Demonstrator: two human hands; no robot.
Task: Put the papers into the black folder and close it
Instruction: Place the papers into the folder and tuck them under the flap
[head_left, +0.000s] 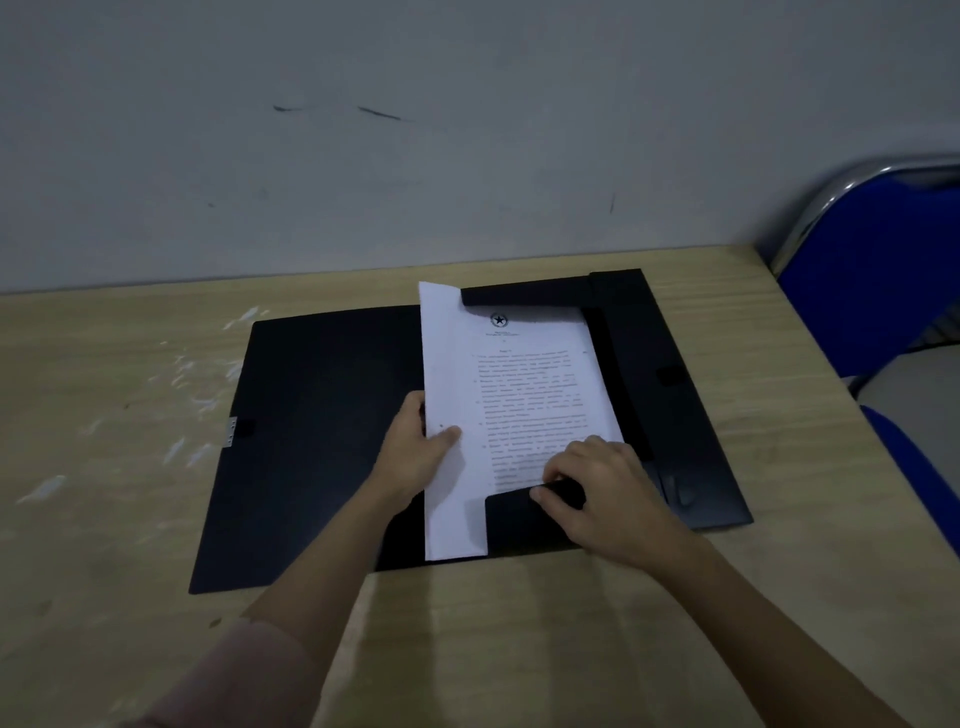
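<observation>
The black folder (311, 441) lies open flat on the wooden table. A stack of white printed papers (524, 395) rests on its right half, its top edge tucked under the folder's top inner flap (524, 295). My left hand (415, 452) grips the papers' left edge, thumb on top. My right hand (602, 488) pinches the bottom inner flap (519, 519), which lies over the lower end of the papers. The papers' left strip sticks out past both flaps.
The wooden table (104, 467) has pale scuffs on its left part and meets a grey wall (415, 156) at the back. A blue chair with a metal frame (872, 270) stands beside the table's right edge.
</observation>
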